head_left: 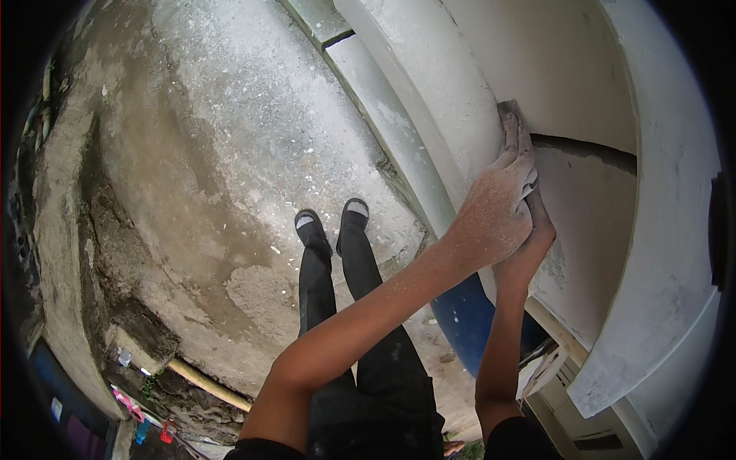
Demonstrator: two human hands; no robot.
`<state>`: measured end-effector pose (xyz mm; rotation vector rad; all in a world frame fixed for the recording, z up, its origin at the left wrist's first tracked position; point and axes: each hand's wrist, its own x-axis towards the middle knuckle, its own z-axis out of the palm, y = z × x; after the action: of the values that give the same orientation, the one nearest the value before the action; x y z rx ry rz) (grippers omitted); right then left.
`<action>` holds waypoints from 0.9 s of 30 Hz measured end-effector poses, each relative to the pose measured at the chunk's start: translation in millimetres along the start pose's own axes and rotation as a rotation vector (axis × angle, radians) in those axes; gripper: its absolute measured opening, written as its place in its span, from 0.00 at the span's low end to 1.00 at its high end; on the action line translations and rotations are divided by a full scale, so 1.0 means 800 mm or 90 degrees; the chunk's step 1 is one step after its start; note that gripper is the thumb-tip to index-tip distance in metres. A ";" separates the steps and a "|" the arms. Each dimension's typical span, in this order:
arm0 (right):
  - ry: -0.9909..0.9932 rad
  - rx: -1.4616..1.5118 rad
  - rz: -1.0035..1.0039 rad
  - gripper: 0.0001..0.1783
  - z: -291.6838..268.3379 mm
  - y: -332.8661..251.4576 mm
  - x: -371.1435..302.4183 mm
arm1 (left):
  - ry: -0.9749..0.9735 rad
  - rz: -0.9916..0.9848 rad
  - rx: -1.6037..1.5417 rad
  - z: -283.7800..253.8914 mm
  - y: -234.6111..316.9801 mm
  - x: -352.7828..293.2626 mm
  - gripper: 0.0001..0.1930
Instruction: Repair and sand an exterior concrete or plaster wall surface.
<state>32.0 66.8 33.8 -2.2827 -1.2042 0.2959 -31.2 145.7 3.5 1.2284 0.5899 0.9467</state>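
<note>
My left hand (498, 203) is coated in pale dust and reaches across to the right. Its fingers are pressed together on a small grey flat piece (507, 109), which shows past the fingertips against a pale wall panel (556, 69). What kind of piece it is I cannot make out. My right hand (540, 227) lies close against the left one, partly behind it, with its fingers closed. Whatever they hold is hidden. Below the fingertips, a dark gap (586, 150) runs across the panel.
A whitish ledge (399, 100) slants along the wall's foot. Beneath my forearms stands a blue drum (464, 318). White-dusted concrete floor (222, 146) lies to the left, bounded by a rough raised edge (65, 199). A curved white surface (678, 153) rises at right.
</note>
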 end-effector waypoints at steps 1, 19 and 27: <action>-0.002 -0.010 -0.011 0.27 0.001 0.006 0.001 | 0.034 0.030 0.011 0.002 -0.002 0.008 0.14; 0.010 0.023 -0.020 0.31 0.019 -0.007 0.008 | -0.079 -0.103 0.025 -0.039 0.015 0.002 0.22; -0.156 -0.076 0.044 0.44 0.005 -0.056 -0.025 | 0.031 -0.182 0.096 -0.165 0.054 -0.043 0.32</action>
<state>-12.4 72.3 54.6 -2.4485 -1.2942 0.5565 -168.3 186.6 6.5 1.2184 0.8636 0.7029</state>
